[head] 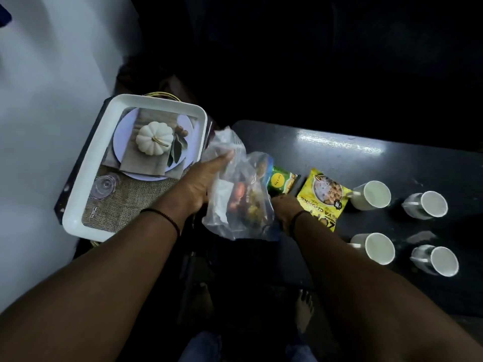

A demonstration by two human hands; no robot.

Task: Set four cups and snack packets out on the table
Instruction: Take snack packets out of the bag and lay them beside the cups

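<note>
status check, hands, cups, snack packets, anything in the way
Left hand holds clear plastic bag; right hand mostly hidden behind it. Four cups out, yellow packet and green packet on table. Nothing in the way.

Four white cups stand on the dark table (pixel 339 152) in a two-by-two block at about four o'clock of the view. The far pair — one cup (pixel 371 195) and its right-hand neighbour (pixel 424 209) — sit apart from the near pair, a third cup (pixel 373 248) and a fourth (pixel 435 260). At nine o'clock of the first cup, touching its handle, a yellow snack packet (pixel 324 198) lies flat. A green snack packet (pixel 282 182) lies just left of it. A clear plastic bag (pixel 237 189) — more snacks blurred inside — is held above the table's left end.
</note>
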